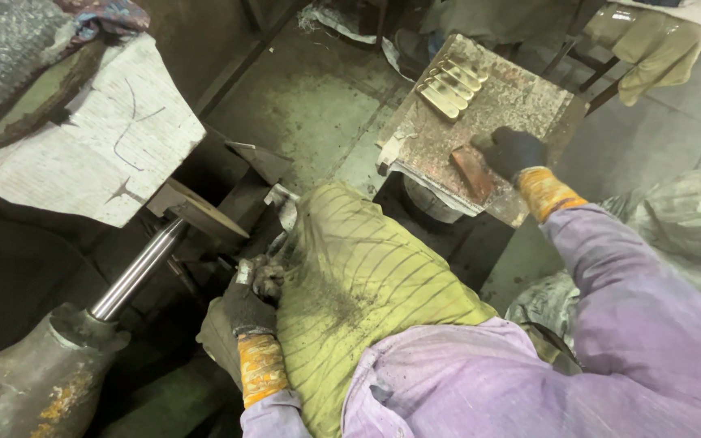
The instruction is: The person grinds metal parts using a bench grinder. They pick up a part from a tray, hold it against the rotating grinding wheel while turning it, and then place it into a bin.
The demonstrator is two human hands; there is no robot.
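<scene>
Brass-coloured, stiff and probably heavy, the metal bar [473,173] under the gloved right hand [515,152] on the surface [529,97] wants a firm fingertip pinch along its long edges, while the left hand [241,312] is curled round a small metal piece [245,272].

Speckled stone slab [521,101] on a stand, brass bars [452,85] and rusty block [472,173] on top.

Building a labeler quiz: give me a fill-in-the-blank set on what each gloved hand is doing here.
1. The right hand touches a reddish-brown ____ on the stone slab.
2. Both hands wear dark gloves with ____ cuffs.
3. The brass pieces lie at the slab's ____ end, away from the person.
4. The left hand rests beside a ____-striped cloth.

Missing: block; orange; far; yellow
</scene>
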